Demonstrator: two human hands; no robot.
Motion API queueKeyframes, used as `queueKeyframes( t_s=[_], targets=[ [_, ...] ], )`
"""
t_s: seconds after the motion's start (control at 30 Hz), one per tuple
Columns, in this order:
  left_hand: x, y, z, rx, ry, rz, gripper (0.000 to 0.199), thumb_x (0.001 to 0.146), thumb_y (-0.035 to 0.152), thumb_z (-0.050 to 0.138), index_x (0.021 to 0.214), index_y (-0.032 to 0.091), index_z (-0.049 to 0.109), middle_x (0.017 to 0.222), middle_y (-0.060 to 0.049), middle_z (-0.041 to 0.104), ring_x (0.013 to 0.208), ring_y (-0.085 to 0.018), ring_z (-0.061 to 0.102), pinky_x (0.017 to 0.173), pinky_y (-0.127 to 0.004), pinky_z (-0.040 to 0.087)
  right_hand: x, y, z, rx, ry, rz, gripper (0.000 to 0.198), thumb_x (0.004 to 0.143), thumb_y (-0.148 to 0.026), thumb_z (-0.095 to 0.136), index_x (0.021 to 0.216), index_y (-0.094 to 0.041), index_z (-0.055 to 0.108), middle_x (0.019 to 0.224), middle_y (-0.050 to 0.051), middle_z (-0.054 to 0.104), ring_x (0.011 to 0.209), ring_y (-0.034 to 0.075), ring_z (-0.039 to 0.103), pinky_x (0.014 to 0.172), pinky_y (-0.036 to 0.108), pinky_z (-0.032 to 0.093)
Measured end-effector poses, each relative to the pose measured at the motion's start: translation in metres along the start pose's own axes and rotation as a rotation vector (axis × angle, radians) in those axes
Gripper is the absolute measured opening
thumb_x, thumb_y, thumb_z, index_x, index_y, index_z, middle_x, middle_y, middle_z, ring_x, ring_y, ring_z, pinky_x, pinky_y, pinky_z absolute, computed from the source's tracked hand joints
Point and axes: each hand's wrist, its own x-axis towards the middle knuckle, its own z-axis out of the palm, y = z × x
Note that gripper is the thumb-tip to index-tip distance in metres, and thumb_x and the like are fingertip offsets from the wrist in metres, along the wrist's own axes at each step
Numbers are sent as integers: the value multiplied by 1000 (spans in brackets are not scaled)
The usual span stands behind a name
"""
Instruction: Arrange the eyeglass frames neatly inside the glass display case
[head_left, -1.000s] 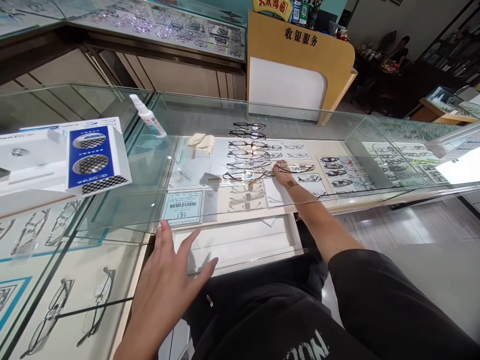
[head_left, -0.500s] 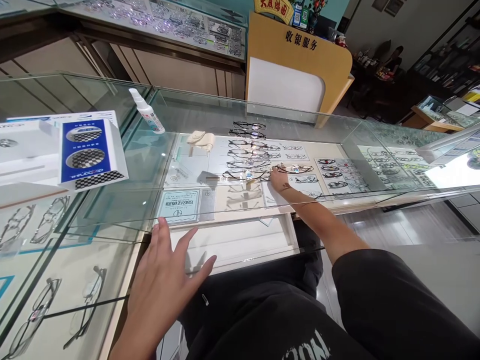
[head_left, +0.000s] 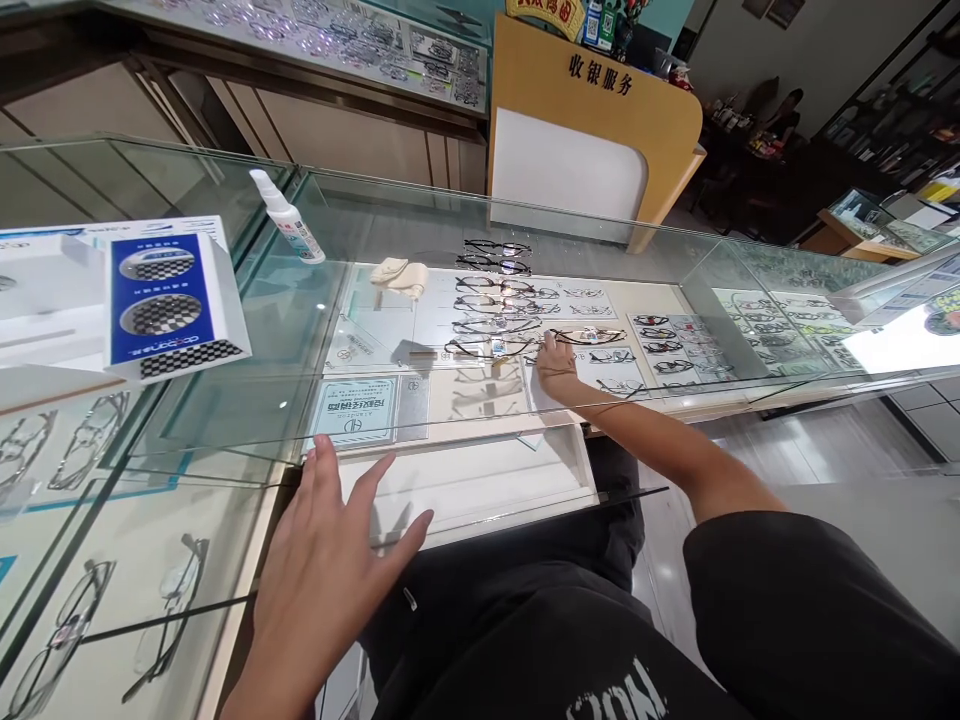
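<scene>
At centre frame the right hand (head_left: pixel 556 366) reaches in under the glass top (head_left: pixel 570 240) from the open near side, so the glass bars any approach from above. Rows of glasses (head_left: pixel 495 300) crowd the shelf just left of and beyond the hand, and more frames (head_left: pixel 675 345) lie to its right. Bare shelf lies lower centre, near the card (head_left: pixel 356 410). On the glass at upper left, a spray bottle (head_left: pixel 285 217) and a box (head_left: pixel 176 305) stand in the way. The left hand (head_left: pixel 326 565) rests flat, fingers spread, at the case's near edge, lower left.
</scene>
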Motion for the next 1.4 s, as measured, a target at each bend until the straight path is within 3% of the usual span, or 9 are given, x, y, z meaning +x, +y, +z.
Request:
queueKeyframes(
  t_s=[0.1,0.23,0.3,0.43,0.73,0.93,1.13,1.23,1.4],
  targets=[
    [0,1,-1,-12,7,-1,78,112,72,46,167,19,60,192,-15,-10,173,-55,24,127,-75,48,-52,-22,-26,-22,-238,-184,40,113,-13,58,151,-8,72,169,23,56,147,37,60,121,46,50],
    [1,1,-1,-12,22,-6,79,112,74,41,166,18,60,192,-15,-11,173,-55,25,128,-76,46,-126,-20,-91,188,-665,-474,32,117,-44,70,98,-21,82,105,6,82,100,27,75,80,35,50],
    [1,0,-1,-12,0,-1,78,113,73,43,166,19,58,192,-13,-14,174,-54,21,130,-76,45,-144,1,-126,181,-474,-430,43,122,-45,61,94,-20,81,95,7,79,90,26,73,77,37,46],
    [1,-5,-1,-17,-34,22,74,112,70,49,169,23,53,190,-7,-23,175,-54,17,129,-77,46,-136,63,-157,12,178,-266,36,121,-34,55,122,-15,85,138,17,76,125,41,64,105,52,49],
    [2,-4,-2,1,-29,33,74,112,69,49,166,19,57,192,-16,-14,172,-58,23,124,-79,49,-96,95,-126,-69,228,-315,41,120,-28,51,145,-9,78,158,16,67,146,40,52,123,58,44],
    [2,3,-4,-10,-14,-18,77,113,72,42,164,18,61,192,-19,-5,174,-54,22,129,-75,46,-116,93,-149,106,153,-376,45,119,-29,45,137,-12,81,152,18,69,145,41,55,126,61,45],
    [1,6,-9,-14,-56,-42,79,113,74,39,164,18,62,192,-21,-3,173,-55,24,124,-77,49,-186,77,-190,458,-376,-660,49,125,-48,42,150,-27,78,155,10,68,145,30,63,122,44,54],
    [1,6,-10,-10,-79,-33,78,114,73,41,166,19,59,192,-20,-8,172,-57,23,124,-78,48,-190,67,-166,454,-566,-702,45,126,-44,44,142,-22,80,153,11,68,144,28,64,122,39,53],
    [2,8,-10,-22,-63,-31,78,114,74,41,165,18,59,192,-20,-6,174,-56,21,128,-77,45,-149,56,-87,251,-569,-538,39,120,-37,59,142,-10,78,160,20,62,152,39,56,130,50,46]
  ],
)
